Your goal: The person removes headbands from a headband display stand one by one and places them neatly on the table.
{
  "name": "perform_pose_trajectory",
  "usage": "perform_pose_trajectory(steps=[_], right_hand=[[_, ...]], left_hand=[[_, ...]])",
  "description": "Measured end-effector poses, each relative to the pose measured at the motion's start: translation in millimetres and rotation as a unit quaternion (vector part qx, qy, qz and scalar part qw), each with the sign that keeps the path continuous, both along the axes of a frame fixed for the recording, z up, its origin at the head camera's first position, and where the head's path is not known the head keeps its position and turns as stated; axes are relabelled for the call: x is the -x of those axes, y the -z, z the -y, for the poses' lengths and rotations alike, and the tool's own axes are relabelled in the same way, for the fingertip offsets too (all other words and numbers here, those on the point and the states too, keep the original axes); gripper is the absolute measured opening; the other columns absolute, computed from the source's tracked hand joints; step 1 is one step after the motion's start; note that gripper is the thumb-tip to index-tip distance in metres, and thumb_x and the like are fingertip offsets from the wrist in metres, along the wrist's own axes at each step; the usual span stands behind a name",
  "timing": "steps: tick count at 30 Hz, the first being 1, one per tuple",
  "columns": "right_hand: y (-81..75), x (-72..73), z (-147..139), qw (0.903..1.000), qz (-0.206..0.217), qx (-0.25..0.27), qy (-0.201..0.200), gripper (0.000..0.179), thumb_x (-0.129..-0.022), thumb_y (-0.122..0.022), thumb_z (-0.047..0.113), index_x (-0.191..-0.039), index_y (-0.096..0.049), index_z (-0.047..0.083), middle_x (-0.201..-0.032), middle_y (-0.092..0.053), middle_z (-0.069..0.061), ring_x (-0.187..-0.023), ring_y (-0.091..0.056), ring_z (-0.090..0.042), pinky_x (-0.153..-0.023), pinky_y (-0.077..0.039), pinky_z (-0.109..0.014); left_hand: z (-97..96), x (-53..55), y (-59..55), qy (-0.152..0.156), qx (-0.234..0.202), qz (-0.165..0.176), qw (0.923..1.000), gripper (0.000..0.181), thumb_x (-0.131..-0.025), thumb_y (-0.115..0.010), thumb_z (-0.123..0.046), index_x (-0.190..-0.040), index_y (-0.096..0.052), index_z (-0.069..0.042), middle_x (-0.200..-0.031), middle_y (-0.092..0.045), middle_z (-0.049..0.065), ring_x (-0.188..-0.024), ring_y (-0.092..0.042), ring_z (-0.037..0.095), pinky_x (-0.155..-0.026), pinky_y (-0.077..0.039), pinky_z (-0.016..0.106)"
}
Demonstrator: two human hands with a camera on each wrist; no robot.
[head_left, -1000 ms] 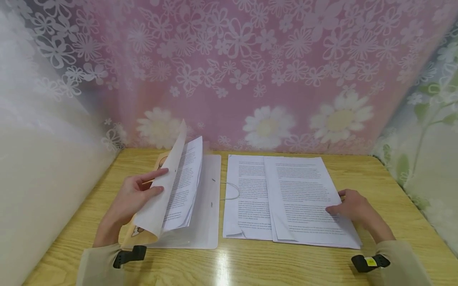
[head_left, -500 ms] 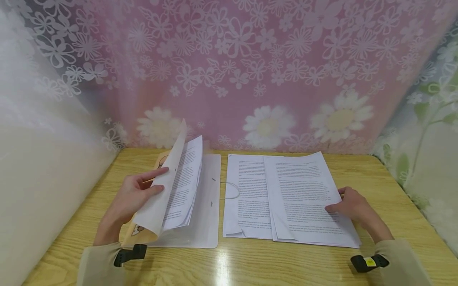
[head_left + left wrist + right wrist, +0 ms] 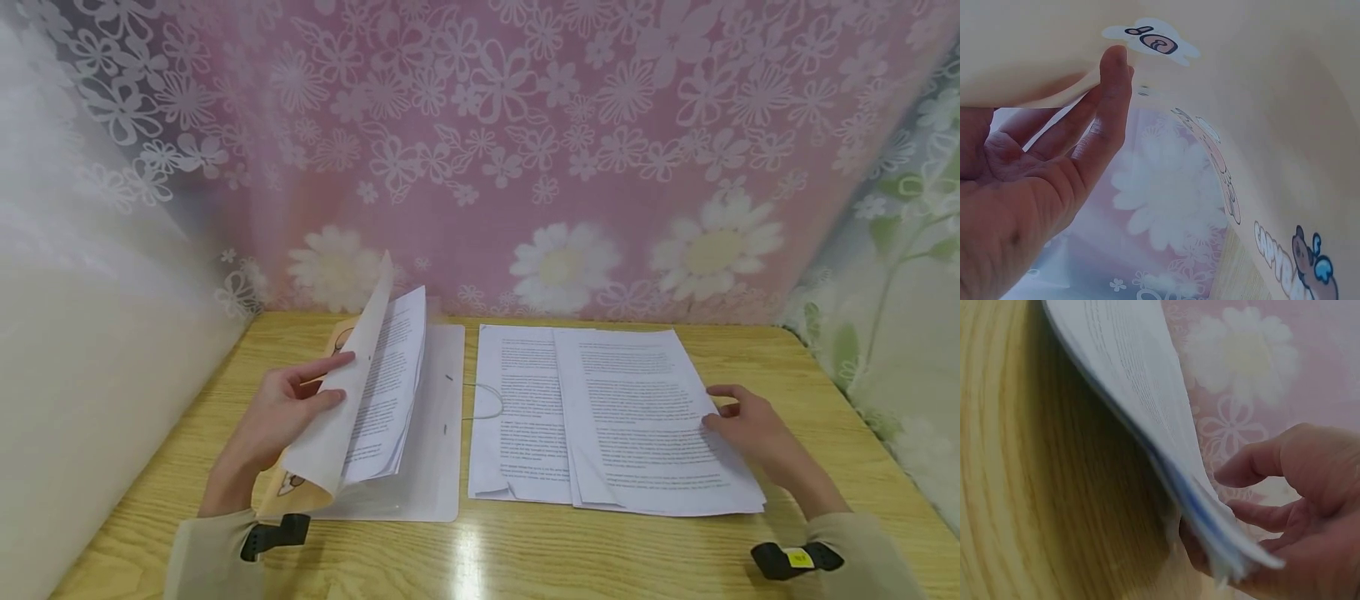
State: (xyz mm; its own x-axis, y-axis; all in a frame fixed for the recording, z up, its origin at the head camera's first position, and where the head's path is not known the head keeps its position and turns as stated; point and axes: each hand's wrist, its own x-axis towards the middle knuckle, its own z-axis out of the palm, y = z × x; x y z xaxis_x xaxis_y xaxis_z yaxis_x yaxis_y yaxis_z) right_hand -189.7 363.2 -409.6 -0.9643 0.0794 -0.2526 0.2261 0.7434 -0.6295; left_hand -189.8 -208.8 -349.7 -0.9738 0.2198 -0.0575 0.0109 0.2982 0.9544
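Since the earlier frames the right hand (image 3: 753, 425) has slid from on top of the loose pages (image 3: 645, 417) out to their right edge, and the far corner of the top sheet, lifted half a second ago, lies flat again; the left hand (image 3: 281, 412) has stayed where it was.

The right hand now sits at the right edge of the pages, thumb on the top sheet. The right wrist view shows its fingers (image 3: 1260, 515) curled under the edge of the stack (image 3: 1147, 419), the edge raised off the tabletop (image 3: 1035, 475), so the hand pinches the pages between thumb and fingers.

The left hand holds up the folder's cover (image 3: 330, 417) with straight fingers pressed against it; the left wrist view shows the fingers (image 3: 1107, 119) flat on the cartoon-printed cover (image 3: 1260, 125), not curled around it. Printed sheets (image 3: 390, 392) stand raised inside the folder (image 3: 431, 433), which lies open on the left half of the tabletop (image 3: 525, 558). The loose pages lie just beside it on the right, overlapping in two piles, with an elastic loop (image 3: 487, 400) between folder and pages.

A flowered curtain (image 3: 525, 150) hangs behind the tabletop.
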Motion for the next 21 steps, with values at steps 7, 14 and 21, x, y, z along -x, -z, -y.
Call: perform_pose_trajectory(steps=[7,14,21], right_hand=[[4.8,-3.4,-10,0.995,0.019,0.094,-0.027,0.063,-0.092,-0.049,0.008,-0.147,-0.02,-0.003,-0.135,-0.039,-0.036,-0.102,-0.059,-0.026,-0.071,-0.051,-0.029],[5.8,-7.3,-13,0.9866,-0.002,0.158,-0.039,0.056,-0.092,-0.059,0.013,-0.142,-0.038,0.0,-0.14,-0.038,-0.028,-0.088,-0.06,-0.006,-0.07,-0.055,-0.029],[4.2,-12.1,-14,0.9786,-0.033,0.201,-0.028,0.059,-0.09,-0.064,0.023,-0.142,-0.042,0.008,-0.128,-0.049,0.008,-0.088,-0.063,-0.006,-0.071,-0.057,-0.032]], left_hand=[[0.3,0.4,0.3,0.0,0.001,-0.003,1.0,0.05,-0.091,-0.062,-0.015,-0.139,-0.049,-0.017,-0.124,-0.056,0.026,-0.078,-0.069,0.026,-0.064,-0.058,0.041],[-0.2,0.0,-0.2,-0.001,-0.005,-0.003,1.0,0.05,-0.091,-0.062,-0.015,-0.139,-0.05,-0.016,-0.125,-0.056,0.026,-0.078,-0.069,0.026,-0.063,-0.058,0.041],[-0.2,-0.5,-1.2,0.001,-0.01,0.004,0.9999,0.05,-0.091,-0.062,-0.015,-0.139,-0.049,-0.018,-0.122,-0.058,0.027,-0.078,-0.07,0.028,-0.063,-0.058,0.042]])
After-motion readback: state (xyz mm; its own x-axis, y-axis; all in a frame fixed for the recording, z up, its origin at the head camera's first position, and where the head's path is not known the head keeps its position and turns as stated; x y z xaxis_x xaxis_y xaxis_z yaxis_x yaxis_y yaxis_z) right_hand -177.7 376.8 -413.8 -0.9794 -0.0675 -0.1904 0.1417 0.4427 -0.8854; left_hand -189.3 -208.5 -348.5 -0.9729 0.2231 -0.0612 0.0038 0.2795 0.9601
